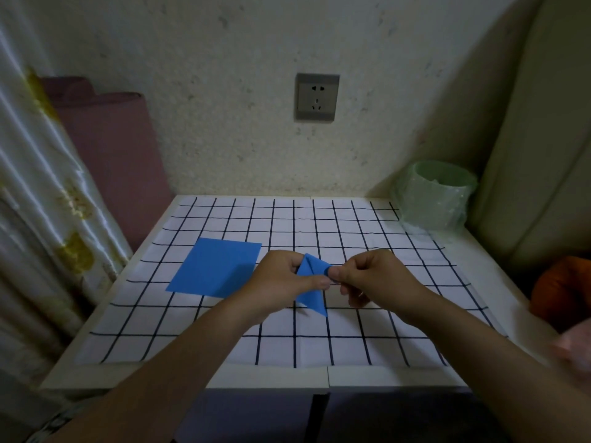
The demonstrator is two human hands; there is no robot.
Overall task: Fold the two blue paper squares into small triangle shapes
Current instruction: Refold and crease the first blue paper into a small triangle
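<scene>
A flat blue paper square (215,266) lies on the checked cloth, left of centre. A second blue paper (311,282), folded into a pointed triangle-like shape, is held in the air above the cloth between both hands. My left hand (281,279) pinches its left side with thumb and fingers. My right hand (372,278) pinches its right corner, where the paper curls over. The lower tip of the folded paper points down toward the cloth.
The white cloth with a dark grid (287,346) covers a small white table (271,378). A green bin with a plastic liner (435,196) stands at the back right corner. A curtain (41,187) hangs at the left, a wall socket (316,97) is behind.
</scene>
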